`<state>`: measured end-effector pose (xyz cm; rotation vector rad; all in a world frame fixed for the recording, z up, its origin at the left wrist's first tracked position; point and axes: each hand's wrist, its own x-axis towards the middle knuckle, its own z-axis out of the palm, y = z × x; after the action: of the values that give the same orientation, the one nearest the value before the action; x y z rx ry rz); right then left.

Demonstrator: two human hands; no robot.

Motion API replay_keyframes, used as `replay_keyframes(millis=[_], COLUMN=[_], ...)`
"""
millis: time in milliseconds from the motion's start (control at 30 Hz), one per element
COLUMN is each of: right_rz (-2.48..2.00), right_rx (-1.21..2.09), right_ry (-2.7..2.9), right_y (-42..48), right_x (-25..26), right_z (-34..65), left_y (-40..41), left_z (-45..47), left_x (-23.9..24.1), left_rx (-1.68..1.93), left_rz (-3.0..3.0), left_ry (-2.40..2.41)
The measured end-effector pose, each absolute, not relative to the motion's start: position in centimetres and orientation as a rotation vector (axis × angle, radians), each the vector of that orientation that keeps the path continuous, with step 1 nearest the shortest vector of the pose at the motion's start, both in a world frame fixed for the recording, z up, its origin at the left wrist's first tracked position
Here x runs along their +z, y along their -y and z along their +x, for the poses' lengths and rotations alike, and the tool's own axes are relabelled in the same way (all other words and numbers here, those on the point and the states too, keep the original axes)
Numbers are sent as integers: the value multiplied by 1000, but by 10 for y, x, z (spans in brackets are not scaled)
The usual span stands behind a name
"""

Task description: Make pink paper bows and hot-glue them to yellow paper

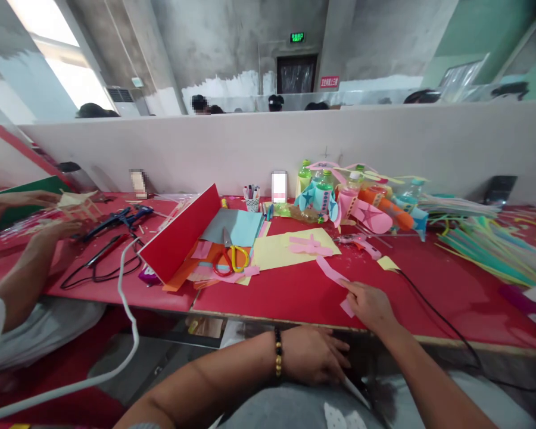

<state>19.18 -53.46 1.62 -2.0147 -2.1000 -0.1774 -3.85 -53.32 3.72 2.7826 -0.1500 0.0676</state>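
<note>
- Right hand (370, 307) pinches a pink strip (332, 273) on the bench (464, 304)
- Left hand (312, 356) sits below the bench edge, fingers curled; grip cannot be told
- Scissors (231, 259) lie on the bench

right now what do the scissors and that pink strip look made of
The scissors look like grey steel blades with glossy yellow and red plastic handles. The pink strip looks like matte paper or thin craft foam; its dull surface leaves that open.

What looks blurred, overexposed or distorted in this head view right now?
In the head view, the co-worker's bare hand at left is motion-blurred, the bright rectangular window at upper left is overexposed, and wide-angle distortion bows the front edge of the long red-topped work table.
</note>
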Motion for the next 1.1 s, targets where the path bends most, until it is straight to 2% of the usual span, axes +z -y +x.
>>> replay_keyframes(millis=[100,200,300,367,633,967,1100], right_rz=[-1975,-1947,-1935,-1912,-1880,-1883,-1893], right_rx=[-203,-223,-226,-224,-254,-264,-251], right_ry=[2101,2097,2089,2090,2102,2102,2083], right_y=[534,533,532,532,533,532,531], right_x=[12,9,7,7,7,6,6], right_z=[195,197,198,198,197,198,199], left_y=[514,485,458,447,445,467,465], left_z=[-70,-108,-139,-152,-171,-187,-166], left_x=[44,43,38,34,31,30,34], left_rx=[357,685,741,703,707,927,801], left_rz=[2679,2599,2628,2657,2663,2597,2628], left_ry=[-226,-1076,-1570,-1696,-1707,-1544,-1449])
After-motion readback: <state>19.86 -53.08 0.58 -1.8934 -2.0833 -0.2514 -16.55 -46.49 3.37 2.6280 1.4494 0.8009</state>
